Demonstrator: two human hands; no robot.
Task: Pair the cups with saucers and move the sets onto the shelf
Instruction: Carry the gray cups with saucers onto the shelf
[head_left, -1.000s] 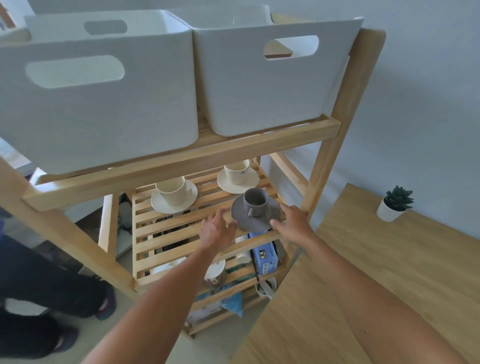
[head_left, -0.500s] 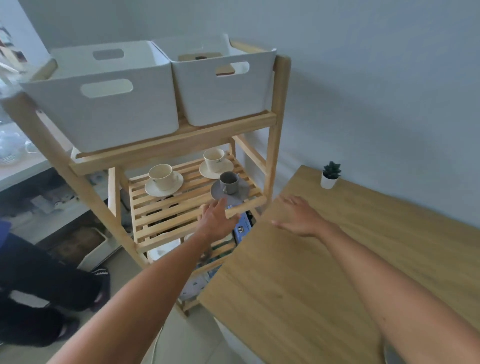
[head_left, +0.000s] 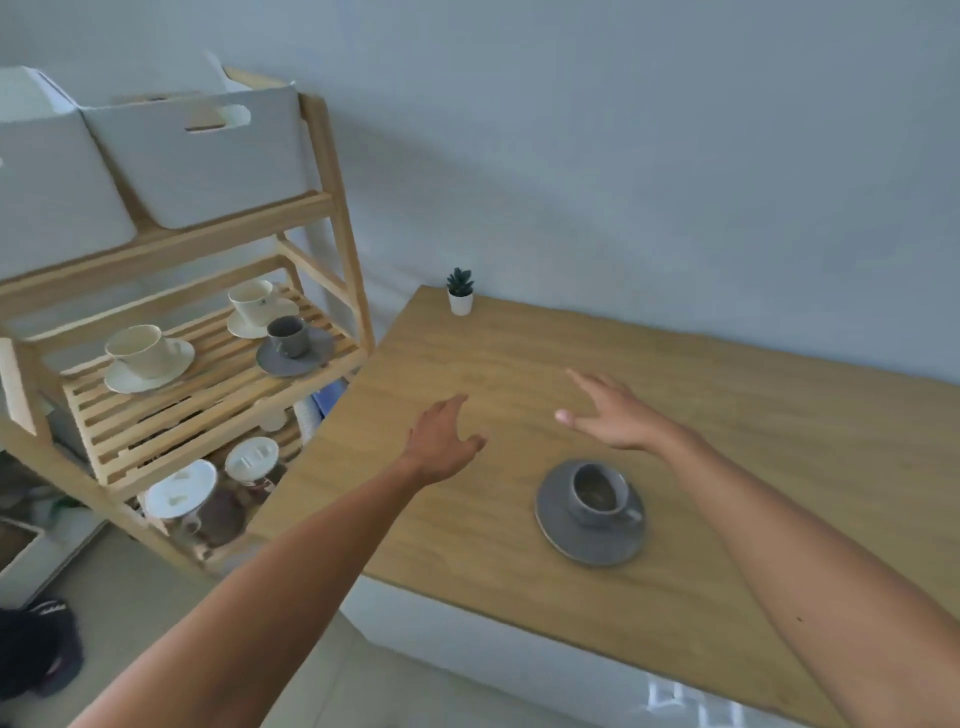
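A grey cup (head_left: 597, 493) stands on a grey saucer (head_left: 556, 519) on the wooden table (head_left: 779, 467), between my forearms. My left hand (head_left: 441, 441) and my right hand (head_left: 608, 415) hover open and empty above the table, beyond that set. On the slatted middle shelf (head_left: 156, 421) at the left stand three sets: a grey cup on a grey saucer (head_left: 291, 348) at the front right, a cream cup and saucer (head_left: 254, 306) behind it, and another cream cup and saucer (head_left: 145, 358) further left.
Two white bins (head_left: 197, 156) fill the top shelf. White lids and jars (head_left: 208, 488) sit on the lower shelf. A small potted plant (head_left: 460, 293) stands at the table's far corner by the grey wall. A dark shoe (head_left: 36, 644) lies on the floor.
Both hands have drawn back from the grey set on the shelf and moved right over the table. The view has swung right, bringing the grey set on the table into sight.
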